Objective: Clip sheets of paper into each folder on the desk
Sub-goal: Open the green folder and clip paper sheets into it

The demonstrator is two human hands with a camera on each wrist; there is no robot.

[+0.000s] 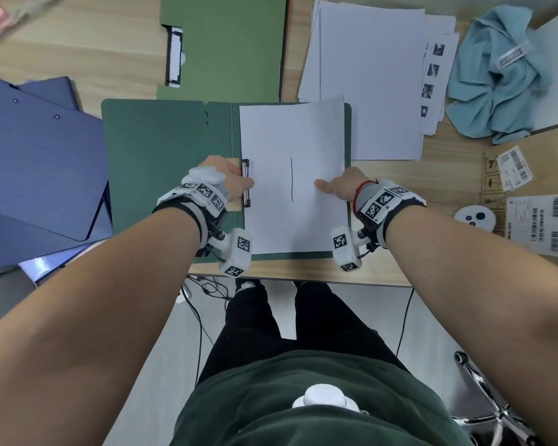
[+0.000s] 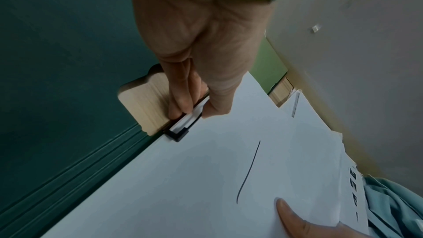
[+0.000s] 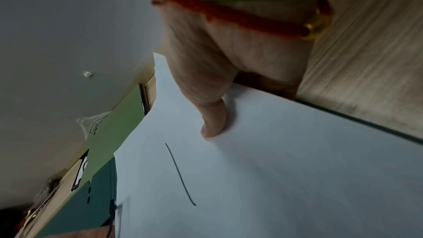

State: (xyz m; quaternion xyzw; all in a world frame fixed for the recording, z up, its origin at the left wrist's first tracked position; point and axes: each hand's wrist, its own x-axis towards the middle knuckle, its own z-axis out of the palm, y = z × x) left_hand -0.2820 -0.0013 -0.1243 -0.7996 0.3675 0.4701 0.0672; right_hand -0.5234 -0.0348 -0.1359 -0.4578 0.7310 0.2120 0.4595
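An open dark green folder (image 1: 161,156) lies near the desk's front edge. A white sheet (image 1: 290,140) with one black pen line covers its right half. My left hand (image 1: 236,183) pinches the black and white clip (image 1: 246,185) at the sheet's left edge, thumb on one side and fingers on the other; the left wrist view shows this clip (image 2: 183,126) between them. My right hand (image 1: 335,186) grips the sheet's right edge, thumb (image 3: 214,118) on top and fingers underneath. A second, lighter green folder (image 1: 232,46) with its own clip lies behind.
A stack of white paper (image 1: 368,78) sits at the back right, printed sheets (image 1: 435,82) beside it. A blue cloth (image 1: 500,78) and a cardboard box (image 1: 529,201) are at the far right. Blue folders (image 1: 39,169) are piled at the left.
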